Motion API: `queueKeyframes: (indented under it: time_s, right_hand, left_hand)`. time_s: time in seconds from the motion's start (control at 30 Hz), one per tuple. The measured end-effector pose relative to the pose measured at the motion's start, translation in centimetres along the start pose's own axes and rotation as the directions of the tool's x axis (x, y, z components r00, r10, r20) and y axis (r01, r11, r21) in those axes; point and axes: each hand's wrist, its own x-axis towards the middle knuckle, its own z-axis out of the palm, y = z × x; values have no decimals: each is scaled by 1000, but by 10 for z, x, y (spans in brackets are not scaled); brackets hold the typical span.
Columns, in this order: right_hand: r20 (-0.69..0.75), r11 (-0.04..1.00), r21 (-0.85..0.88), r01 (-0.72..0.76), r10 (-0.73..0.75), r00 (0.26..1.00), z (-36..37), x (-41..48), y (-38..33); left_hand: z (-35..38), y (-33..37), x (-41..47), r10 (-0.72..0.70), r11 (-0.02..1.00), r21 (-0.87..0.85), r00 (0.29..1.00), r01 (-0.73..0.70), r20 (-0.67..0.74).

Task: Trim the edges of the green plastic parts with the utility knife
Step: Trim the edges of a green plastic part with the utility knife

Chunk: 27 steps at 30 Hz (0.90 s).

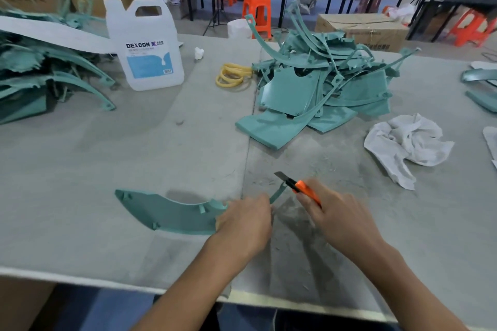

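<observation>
Green plastic part is held at the near side of the worktop, its broad curved body stretched off to the left and its thin tail raised toward the blade. It is gripped at its right end by the left hand, the grip curled down over it. The utility knife is clasped in the right hand, the grip wrapped round the orange handle. The dark blade is pointed up and left and set right at the tip of the tail. Fine shavings are scattered on the worktop around the hands. Farther back, a pile of green parts is heaped right of centre, with a crumpled white rag just beside it. Yellow bands and a white jug are seen to the left.
</observation>
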Motion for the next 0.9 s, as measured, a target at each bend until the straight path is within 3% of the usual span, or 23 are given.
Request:
queueKeyframes:
  time_s: [0.13,0.27,0.43,0.67,0.73,0.83,0.9]
  right_hand:
    - [-57,998,45,-34,37,998,-4,2,3]
    - [-33,998,40,42,-41,999,2,-6,-1]
    - [-56,986,-152,67,-77,995,17,-12,1]
    - [-246,953,-298,58,-136,960,29,-16,1]
    - [-284,965,-260,31,-108,953,33,-19,-2]
    - [-460,997,-71,-38,1,888,23,-8,-4]
    - [-411,991,123,-55,101,906,17,4,-3]
  left_hand:
    - [1,-1,-1,14,999,-46,1000,-15,-18]
    - [2,-2,-1,12,999,-50,999,-14,-31]
    - [2,-1,2,-9,999,-38,1000,9,9]
    - [-4,-3,5,5,1000,-13,998,-4,55]
    - [-6,-3,5,11,1000,-22,998,-9,65]
    - [-9,-3,5,9,999,-44,995,-4,99]
    - [-9,-3,5,-1,999,-50,994,6,109]
